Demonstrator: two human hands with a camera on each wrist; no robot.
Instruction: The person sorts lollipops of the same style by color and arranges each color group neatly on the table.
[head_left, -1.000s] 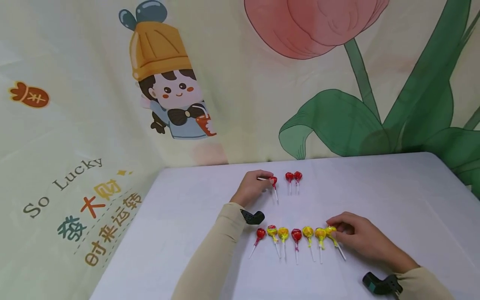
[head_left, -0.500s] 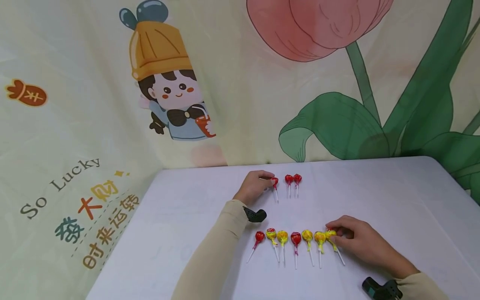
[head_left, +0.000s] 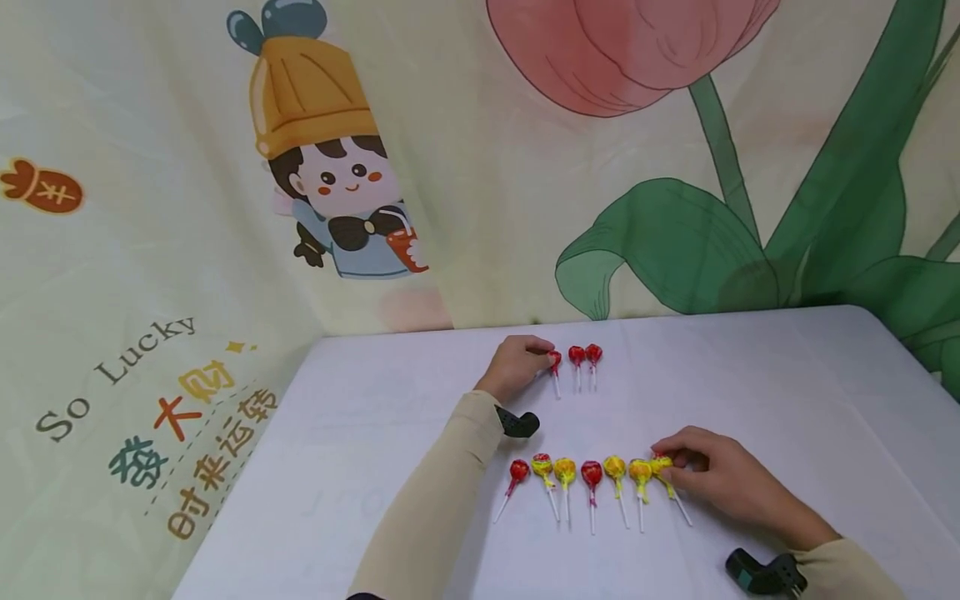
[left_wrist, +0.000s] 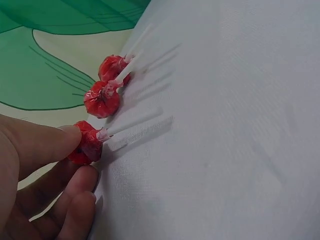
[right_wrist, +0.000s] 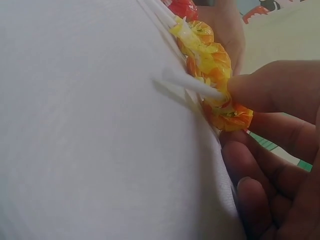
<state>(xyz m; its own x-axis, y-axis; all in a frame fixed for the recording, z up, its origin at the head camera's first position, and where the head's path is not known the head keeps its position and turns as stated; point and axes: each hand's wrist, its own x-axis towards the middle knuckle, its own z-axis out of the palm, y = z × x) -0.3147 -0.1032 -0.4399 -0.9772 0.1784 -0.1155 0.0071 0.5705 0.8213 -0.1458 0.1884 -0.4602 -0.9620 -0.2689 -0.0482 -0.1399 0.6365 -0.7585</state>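
Observation:
Near the far edge of the table, my left hand pinches the head of a red lollipop between thumb and fingers. Just to its right lie two more red lollipops, side by side with sticks toward me. My right hand pinches a yellow lollipop at the right end of the nearer row; its stick points down and right. Leftward along that row are a yellow lollipop, another yellow lollipop, a red lollipop, and several more red and yellow ones.
The white table has its far edge against a printed cloth backdrop with a cartoon figure and a large flower. Black wrist cameras sit on both wrists, the right one low over the table.
My left hand has shifted slightly right with its red lollipop, closing the gap to the two red ones. The right hand stays on the yellow lollipop at the row's end.

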